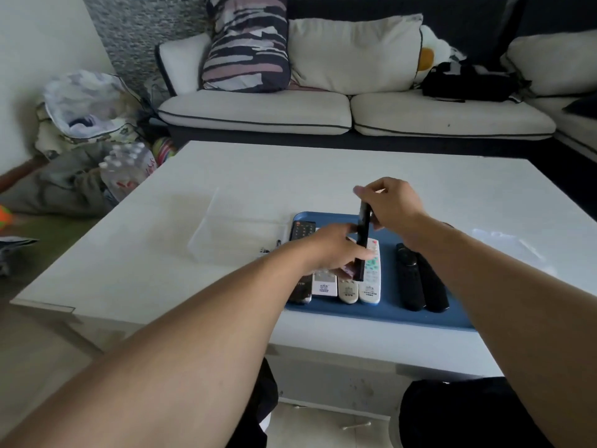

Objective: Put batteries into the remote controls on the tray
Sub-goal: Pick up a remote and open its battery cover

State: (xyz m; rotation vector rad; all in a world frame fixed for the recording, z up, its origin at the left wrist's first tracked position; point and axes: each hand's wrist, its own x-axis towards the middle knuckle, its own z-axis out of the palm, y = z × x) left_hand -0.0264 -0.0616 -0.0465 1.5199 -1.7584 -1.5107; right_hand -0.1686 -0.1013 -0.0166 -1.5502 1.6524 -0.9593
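A blue tray (391, 310) lies on the white table with several remotes in a row. Above it I hold a slim black remote (362, 240) on edge, nearly upright. My right hand (392, 205) pinches its upper end. My left hand (336, 250) grips its lower part with curled fingers. Below the hands lie a white remote with coloured buttons (371, 276), two smaller white ones (323, 286) and a black one (302, 229) at the tray's left. Two black remotes (420, 279) lie side by side to the right. No battery is clearly visible.
Small dark items (269, 248) lie on the table just left of the tray. A clear plastic sheet (206, 224) lies further left, another clear piece (507, 244) to the right. A sofa with cushions (323, 108) stands beyond the table. Bags and bottles (122, 166) clutter the floor at left.
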